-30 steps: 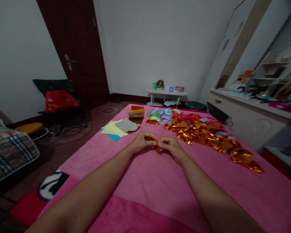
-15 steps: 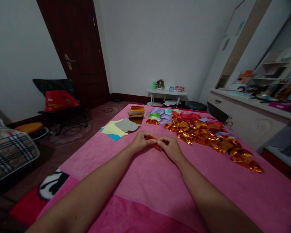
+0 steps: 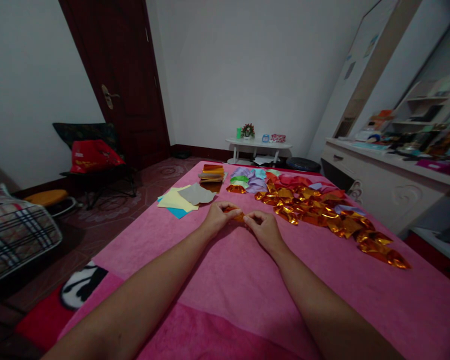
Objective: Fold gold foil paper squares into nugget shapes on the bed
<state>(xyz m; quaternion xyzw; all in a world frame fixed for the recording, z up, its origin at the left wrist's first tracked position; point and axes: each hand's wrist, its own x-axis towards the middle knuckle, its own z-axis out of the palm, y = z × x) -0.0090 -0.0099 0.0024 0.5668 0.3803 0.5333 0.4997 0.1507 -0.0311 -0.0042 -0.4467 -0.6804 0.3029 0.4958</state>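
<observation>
Between my hands is a small piece of orange-gold foil paper (image 3: 239,216), held just over the pink cloth (image 3: 243,280). My left hand (image 3: 218,218) pinches its left end, the thumb lying along the near side. The fingers of my right hand (image 3: 261,223) close on its right end. Part of the foil is hidden by my fingers, so its full shape cannot be made out. Beyond my left hand lie loose sheets of paper, a grey one (image 3: 197,194) over a yellow one (image 3: 174,199) and a blue one (image 3: 177,212).
Behind the sheets sits a stack of gold paper (image 3: 212,175). Many folded gold foil pieces (image 3: 318,210) spread over the right side, with purple folded pieces (image 3: 255,182) and red ones (image 3: 292,179) behind. A white dresser (image 3: 382,175) stands along the right.
The foil piece now sits flatter and more level between my hands, its lower right corner no longer pointing down. Both hands keep hold and have shifted only slightly.
</observation>
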